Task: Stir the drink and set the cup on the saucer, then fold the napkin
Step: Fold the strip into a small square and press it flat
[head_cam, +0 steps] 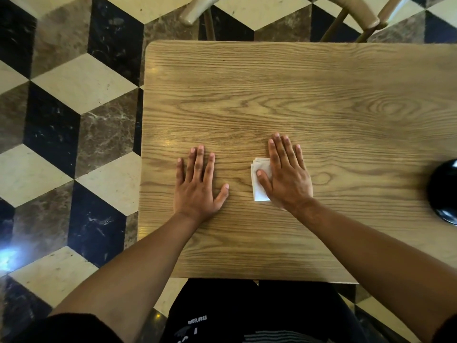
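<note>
On the wooden table [296,95], the left hand [197,184] lies flat, fingers spread, holding nothing, left of the folded white napkin [259,184]. The right hand [288,177] presses flat on the napkin's right part. A black rounded object [444,191] sits far right of the napkin.

Left hand [197,186] flat, palm down on bare wooden table [284,95], fingers spread. Right hand [288,175] flat, pressing folded white napkin [258,188], which pokes out at thumb side. Black glossy round object [444,191] cut off at right table edge. Chair [356,13] beyond far side.
</note>
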`<state>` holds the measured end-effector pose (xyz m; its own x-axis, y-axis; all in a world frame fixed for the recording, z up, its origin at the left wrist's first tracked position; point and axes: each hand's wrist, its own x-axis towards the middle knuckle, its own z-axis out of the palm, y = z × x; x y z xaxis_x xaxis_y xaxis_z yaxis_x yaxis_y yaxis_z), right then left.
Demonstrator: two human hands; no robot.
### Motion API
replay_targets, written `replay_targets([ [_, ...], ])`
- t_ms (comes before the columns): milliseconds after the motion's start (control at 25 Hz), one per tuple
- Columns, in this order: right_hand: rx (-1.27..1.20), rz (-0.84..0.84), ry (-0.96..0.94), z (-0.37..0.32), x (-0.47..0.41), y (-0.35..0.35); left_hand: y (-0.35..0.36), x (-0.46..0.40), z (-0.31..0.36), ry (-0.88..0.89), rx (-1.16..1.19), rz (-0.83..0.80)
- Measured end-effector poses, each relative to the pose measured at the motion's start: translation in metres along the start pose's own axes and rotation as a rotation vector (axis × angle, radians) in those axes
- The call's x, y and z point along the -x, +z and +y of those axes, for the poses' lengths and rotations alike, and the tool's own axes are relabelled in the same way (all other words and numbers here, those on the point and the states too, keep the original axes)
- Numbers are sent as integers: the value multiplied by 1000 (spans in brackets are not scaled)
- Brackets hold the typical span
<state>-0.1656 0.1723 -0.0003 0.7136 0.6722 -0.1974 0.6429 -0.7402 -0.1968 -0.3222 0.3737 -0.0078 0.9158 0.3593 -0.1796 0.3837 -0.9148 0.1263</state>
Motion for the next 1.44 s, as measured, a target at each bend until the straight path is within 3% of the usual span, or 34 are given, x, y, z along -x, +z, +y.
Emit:
replay_targets([
  [280,11,-18,-3,0,0,-2,-2,0,1,8,-36,-20],
  [440,-26,-34,0,-1,5,-14,-11,0,4,8,-49,-110],
  [560,-180,98,183,0,20,-26,-20,-4,7,-13,-56,-224],
  [680,-351,236,576,-6,34,-42,-39,-4,28,-115,91,-211],
  [840,-682,79,867,-8,41,-52,-57,2,80,-275,488,-20],
  [920,-773,25,924,-7,42,-53,-69,-5,105,-513,750,-70],
  [1000,-819,-21,947,-8,42,-55,-74,-12,120,-643,863,-87],
  [1240,-893,-97,963,-7,39,-65,-70,-26,123,-814,954,-190],
  [1440,-1087,-174,1030,-5,45,-71,-75,-23,118,-881,1171,-307],
])
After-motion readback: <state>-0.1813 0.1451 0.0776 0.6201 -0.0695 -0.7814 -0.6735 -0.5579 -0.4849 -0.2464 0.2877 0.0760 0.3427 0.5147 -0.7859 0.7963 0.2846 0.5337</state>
